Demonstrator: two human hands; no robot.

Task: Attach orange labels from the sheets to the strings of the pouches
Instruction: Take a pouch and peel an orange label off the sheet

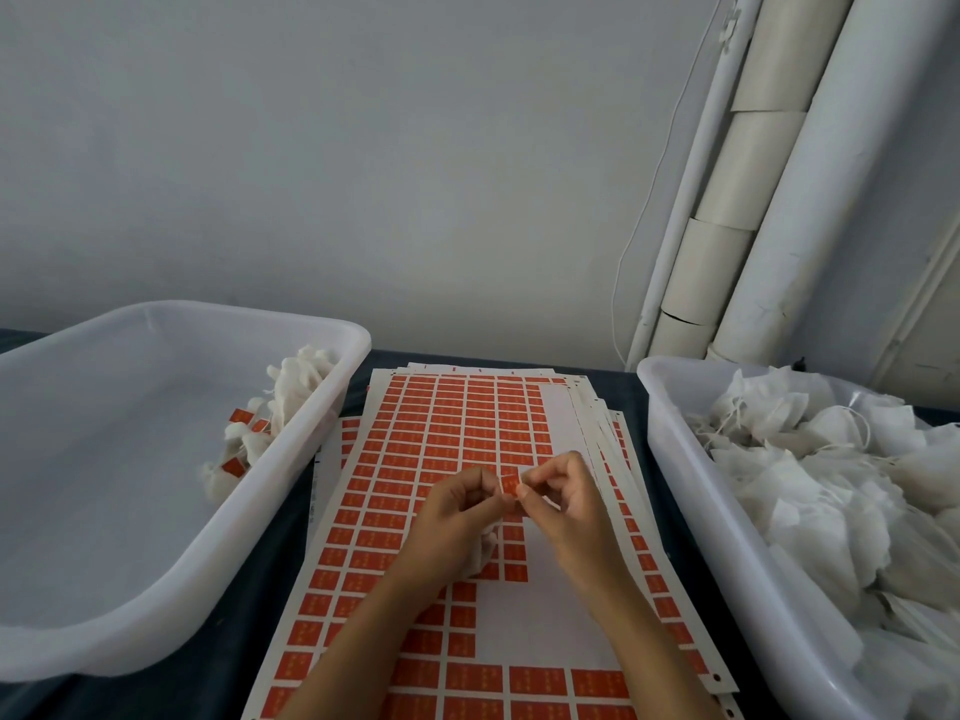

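A dark tabletop (270,553) stands against a plain grey wall, with the label sheets (441,439) stacked at its middle. Just above those sheets, the left hand (457,504) and right hand (563,498) meet, both pinching one orange label (510,484) between fingertips; a white pouch (485,550) hangs under the left hand. The label looks light, thin and tacky, best held by its edges; the string is too fine to make out. Left of the sheets, a white bin (130,589) holds a few labelled pouches; right of them, another bin (691,511) is heaped with unlabelled pouches (831,475).
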